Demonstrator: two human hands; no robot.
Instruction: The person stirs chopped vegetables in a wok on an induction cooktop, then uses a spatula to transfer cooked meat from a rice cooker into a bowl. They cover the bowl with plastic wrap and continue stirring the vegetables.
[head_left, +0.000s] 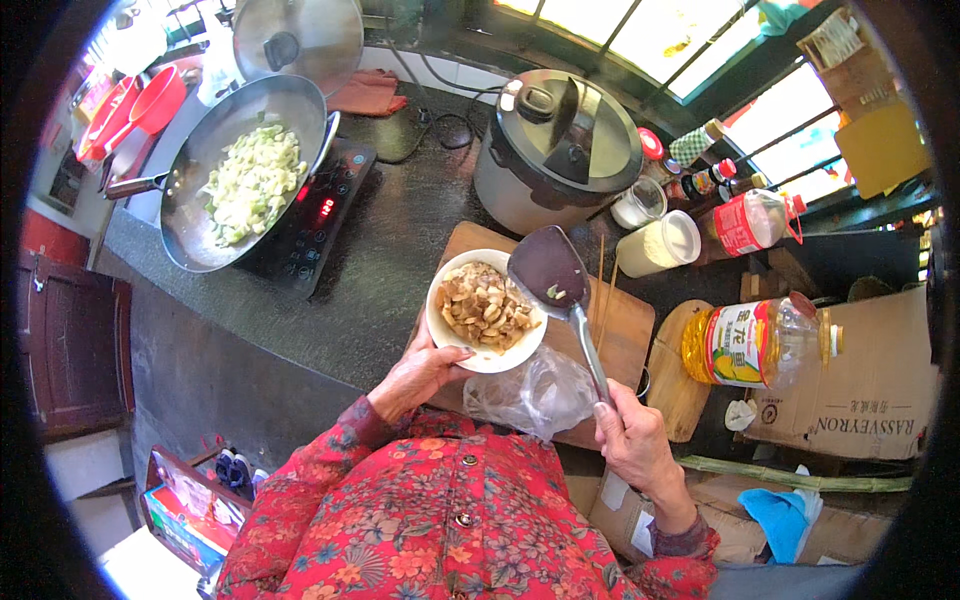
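Observation:
My left hand holds a white bowl by its rim and side. Chopped brown and pale food fills the bowl. In my right hand is the handle of a dark-bladed spatula; its blade is beside the bowl's right rim and bears a few green-white bits. A wok on the induction cooker at the left holds chopped pale green vegetables. Beneath the bowl and spatula lies a wooden cutting board, with chopsticks and a clear plastic bag on it.
An electric cooker with a glass lid stands behind the board. Jars and bottles line the right, with a large oil bottle on its side or seen tilted. A second wooden board and cardboard are at the right. Red baskets stand far left.

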